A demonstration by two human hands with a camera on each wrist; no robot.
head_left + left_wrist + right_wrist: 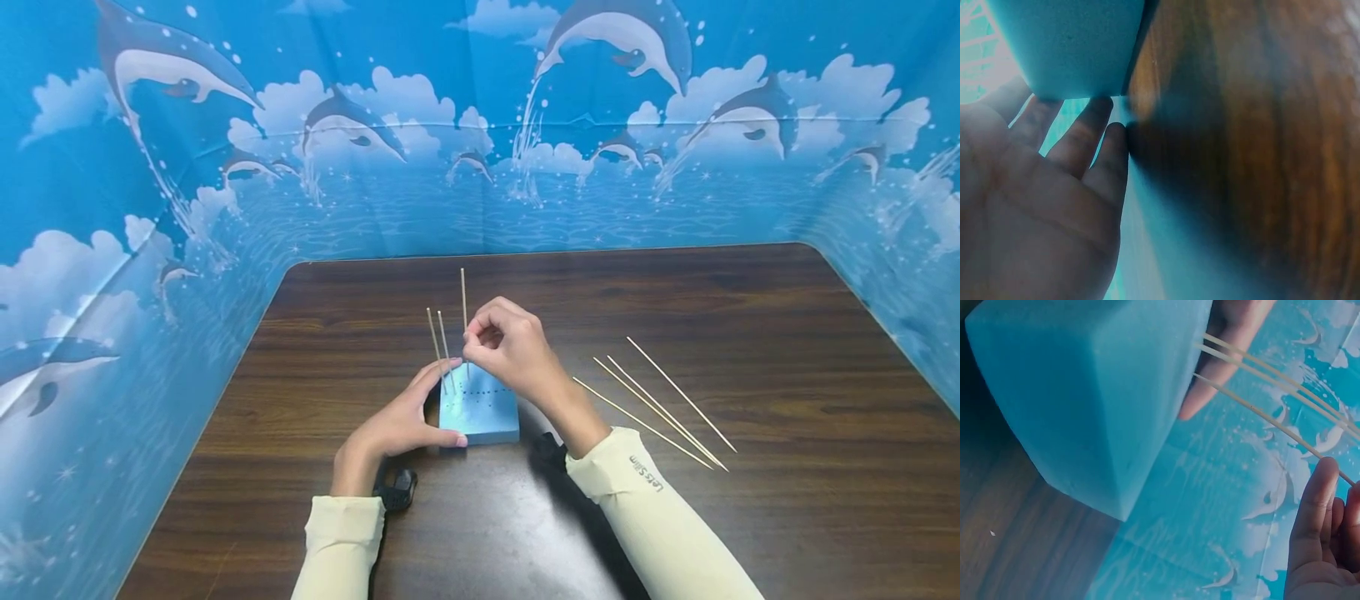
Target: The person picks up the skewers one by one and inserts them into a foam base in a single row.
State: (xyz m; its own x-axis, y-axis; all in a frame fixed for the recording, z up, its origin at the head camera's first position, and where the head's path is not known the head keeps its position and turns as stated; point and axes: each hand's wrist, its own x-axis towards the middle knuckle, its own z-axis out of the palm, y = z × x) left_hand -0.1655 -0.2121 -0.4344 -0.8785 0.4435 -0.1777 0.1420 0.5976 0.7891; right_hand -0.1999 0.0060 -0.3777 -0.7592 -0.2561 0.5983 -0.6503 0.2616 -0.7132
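A light blue foam block lies on the dark wooden table, with a row of small holes across its top. My left hand holds its left side, thumb along the front edge and fingers at the back corner. The left wrist view shows the fingers straight against the block. Three thin wooden skewers stand upright in it. My right hand pinches the tallest skewer above the block. The right wrist view shows the block, that skewer and my right fingertips.
Several loose skewers lie flat on the table right of my right forearm. A blue dolphin-print backdrop walls the table on the left, back and right. A black wrist strap sits at my left cuff.
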